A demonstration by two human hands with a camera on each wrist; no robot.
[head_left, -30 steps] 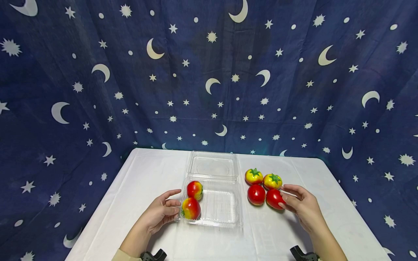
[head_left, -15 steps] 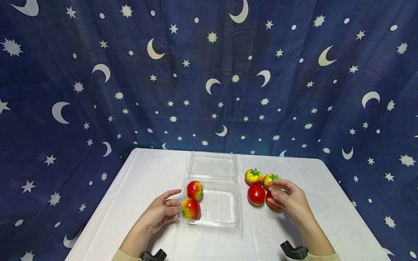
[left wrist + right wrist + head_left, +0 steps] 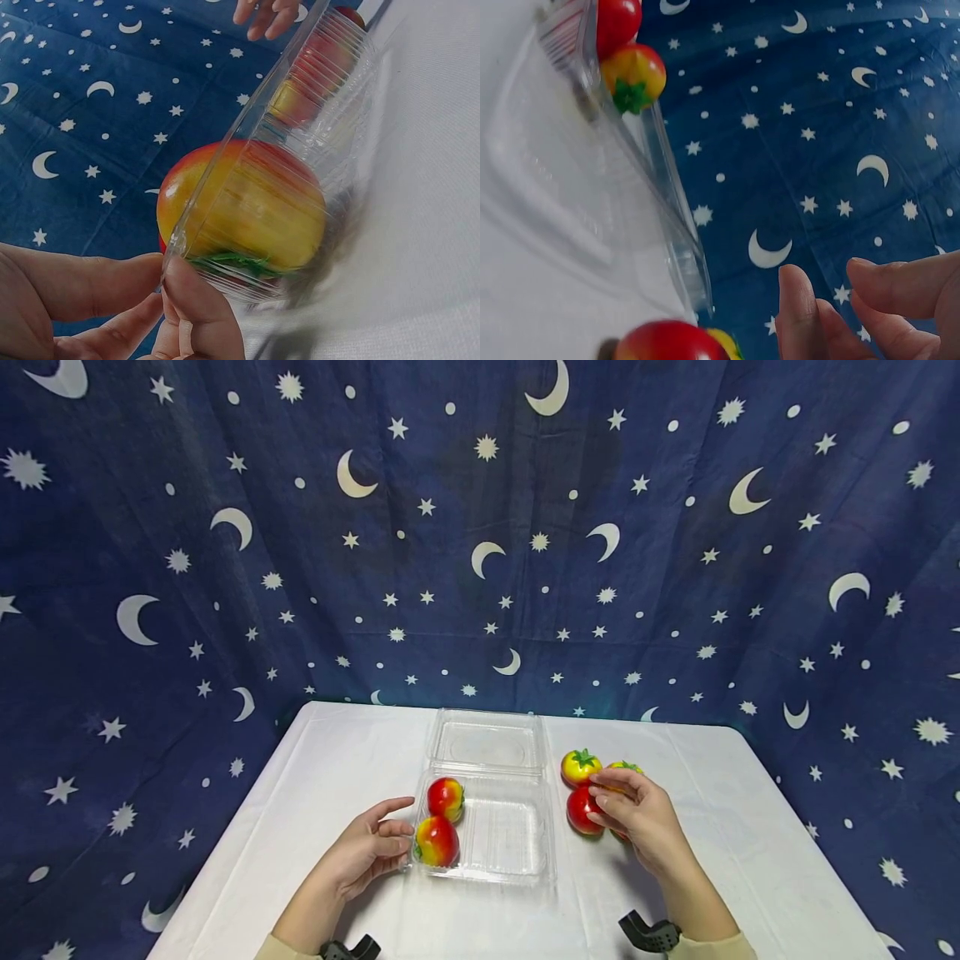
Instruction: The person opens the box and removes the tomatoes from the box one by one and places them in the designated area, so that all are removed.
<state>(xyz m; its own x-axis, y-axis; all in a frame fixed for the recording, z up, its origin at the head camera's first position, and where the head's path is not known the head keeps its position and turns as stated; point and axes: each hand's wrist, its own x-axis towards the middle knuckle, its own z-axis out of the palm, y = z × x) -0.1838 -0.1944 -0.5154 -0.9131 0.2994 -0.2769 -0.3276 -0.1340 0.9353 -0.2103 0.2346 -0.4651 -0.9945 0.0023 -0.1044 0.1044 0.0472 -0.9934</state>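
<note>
My left hand pinches the left rim of a clear plastic clamshell box between thumb and forefinger. Two red-and-yellow toy tomatoes, a far one and a near one, sit along the box's left side. My right hand hovers over the group of toy tomatoes to the right, its thumb and fingers apart with nothing between them in the right wrist view. Of that group, a yellow one with a green calyx and a red one show well; the others are mostly behind the hand.
The box's lid lies folded back on the white-covered table. A dark blue curtain with moons and stars hangs behind and at both sides. Each wrist wears a black camera mount, such as the right one.
My right hand has moved left from the right edge of the tomato group to over it, leaving the near right tomato in place. The left hand stays at the box rim.
</note>
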